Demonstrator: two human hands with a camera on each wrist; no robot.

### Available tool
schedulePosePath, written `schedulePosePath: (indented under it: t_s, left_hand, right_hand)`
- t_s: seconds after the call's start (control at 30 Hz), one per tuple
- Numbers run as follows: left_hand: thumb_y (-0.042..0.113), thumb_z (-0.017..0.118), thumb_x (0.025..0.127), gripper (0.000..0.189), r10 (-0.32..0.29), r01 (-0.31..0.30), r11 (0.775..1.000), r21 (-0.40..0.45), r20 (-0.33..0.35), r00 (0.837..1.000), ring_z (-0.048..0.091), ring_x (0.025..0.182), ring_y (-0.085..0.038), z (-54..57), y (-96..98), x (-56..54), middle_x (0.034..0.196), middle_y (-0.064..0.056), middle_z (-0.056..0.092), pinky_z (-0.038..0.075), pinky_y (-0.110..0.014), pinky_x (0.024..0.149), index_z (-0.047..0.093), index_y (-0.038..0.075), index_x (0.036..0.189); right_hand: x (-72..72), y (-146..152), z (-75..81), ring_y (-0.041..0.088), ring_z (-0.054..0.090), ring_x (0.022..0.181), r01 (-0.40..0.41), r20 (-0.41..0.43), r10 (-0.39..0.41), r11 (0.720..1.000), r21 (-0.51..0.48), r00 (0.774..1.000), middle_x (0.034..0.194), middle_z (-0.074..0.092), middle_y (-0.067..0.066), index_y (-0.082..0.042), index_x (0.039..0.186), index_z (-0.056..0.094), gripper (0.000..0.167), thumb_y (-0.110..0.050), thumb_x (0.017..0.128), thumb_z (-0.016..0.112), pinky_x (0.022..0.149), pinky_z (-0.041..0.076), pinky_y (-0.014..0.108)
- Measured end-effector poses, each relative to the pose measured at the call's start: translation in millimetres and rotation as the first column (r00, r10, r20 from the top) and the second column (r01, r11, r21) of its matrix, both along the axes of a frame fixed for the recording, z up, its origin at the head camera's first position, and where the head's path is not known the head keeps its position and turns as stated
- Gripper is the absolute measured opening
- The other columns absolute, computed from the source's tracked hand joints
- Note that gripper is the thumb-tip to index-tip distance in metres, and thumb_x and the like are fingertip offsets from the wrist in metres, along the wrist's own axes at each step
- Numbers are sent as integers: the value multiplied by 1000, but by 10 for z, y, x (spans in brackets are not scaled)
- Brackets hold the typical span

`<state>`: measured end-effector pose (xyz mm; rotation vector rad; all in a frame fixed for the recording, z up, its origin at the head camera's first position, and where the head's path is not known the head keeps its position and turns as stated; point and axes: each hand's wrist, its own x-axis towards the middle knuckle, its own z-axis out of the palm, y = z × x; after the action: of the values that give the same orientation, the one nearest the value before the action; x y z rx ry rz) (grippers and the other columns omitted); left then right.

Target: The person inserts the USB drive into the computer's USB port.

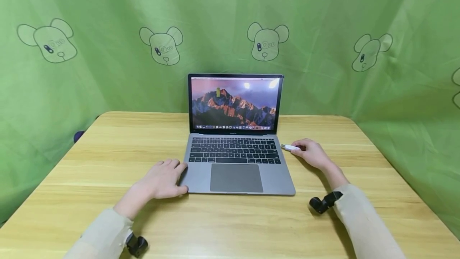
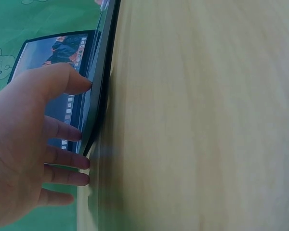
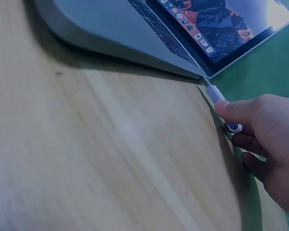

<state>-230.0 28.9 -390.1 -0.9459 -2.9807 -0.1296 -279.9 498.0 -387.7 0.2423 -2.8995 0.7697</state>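
Observation:
An open laptop [image 1: 235, 177] stands in the middle of the table, its screen lit with a mountain picture. My left hand [image 1: 163, 181] rests at its front left corner, thumb at the front edge and fingers spread along the left side. The left wrist view shows those fingers [image 2: 62, 156] fairly straight against the edge. Between thumb and fingers, my right hand [image 1: 312, 153] pinches a white USB stick [image 1: 292, 147]. Its metal plug points at the laptop's right side, near the hinge. Whether the plug touches the port, I cannot tell.
The wooden table [image 1: 230, 227] reaches back to a green curtain [image 1: 223, 7] printed with bear heads. A small black camera [image 1: 318, 205] is strapped to the right wrist, another [image 1: 136, 245] to the left. Something dark purple [image 1: 78, 136] shows beyond the table's left edge.

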Motion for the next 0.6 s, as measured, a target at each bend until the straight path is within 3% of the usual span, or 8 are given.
schedulePosePath:
  t_s: [0.6]
  left_hand:
    - [49, 57, 78, 73, -7, 7, 1000, 5, -1, 1000, 50, 107, -30, -11, 0, -3, 118, -15, 54, 41, -47, 94, 47, 0, 132]
  right_hand:
    - [40, 49, -10, 31, 52, 91, -34, 40, 35, 999, -33, 999, 100, 59, 18, 4, 104, 64, 25, -15, 87, 64, 81, 41, 45]
